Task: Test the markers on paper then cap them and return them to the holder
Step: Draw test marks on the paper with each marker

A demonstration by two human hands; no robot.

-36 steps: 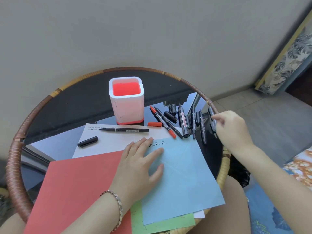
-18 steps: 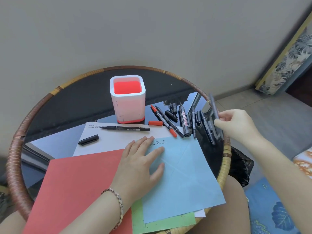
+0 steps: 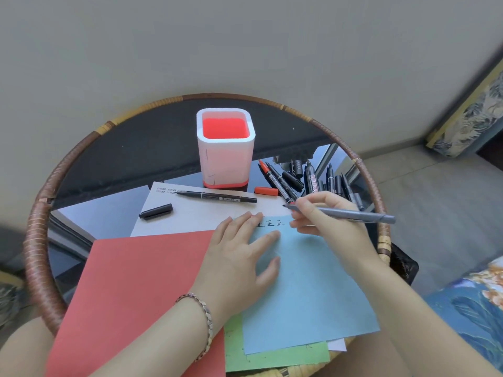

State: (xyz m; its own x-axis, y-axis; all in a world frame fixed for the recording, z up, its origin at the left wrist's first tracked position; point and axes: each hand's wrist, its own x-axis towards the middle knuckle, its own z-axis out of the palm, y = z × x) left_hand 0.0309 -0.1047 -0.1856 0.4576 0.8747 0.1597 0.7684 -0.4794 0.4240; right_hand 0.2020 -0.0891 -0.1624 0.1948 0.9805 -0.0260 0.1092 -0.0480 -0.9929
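My right hand (image 3: 325, 217) grips a grey marker (image 3: 351, 214), its tip pointing left just above the top edge of the blue paper (image 3: 302, 289), beside several written characters (image 3: 270, 223). My left hand (image 3: 239, 257) lies flat, fingers spread, pressing the blue paper and red paper (image 3: 136, 295). The white holder (image 3: 226, 156) with a red inside stands at the back, with nothing visible inside it. An uncapped black marker (image 3: 216, 196) lies on the white paper (image 3: 190, 213), with a black cap (image 3: 155, 211) nearby. A pile of several markers (image 3: 313, 180) lies right of the holder.
Everything sits on a round glass table with a rattan rim (image 3: 38, 229). A loose red cap (image 3: 266, 190) lies by the holder's base. Green paper (image 3: 275, 352) pokes out under the blue sheet. A wall is close behind; floor and patterned cushions are at the right.
My right hand lifted a grey marker from the pile at the table's right edge and brought it left to the top of the blue paper. The left hand has stayed put.
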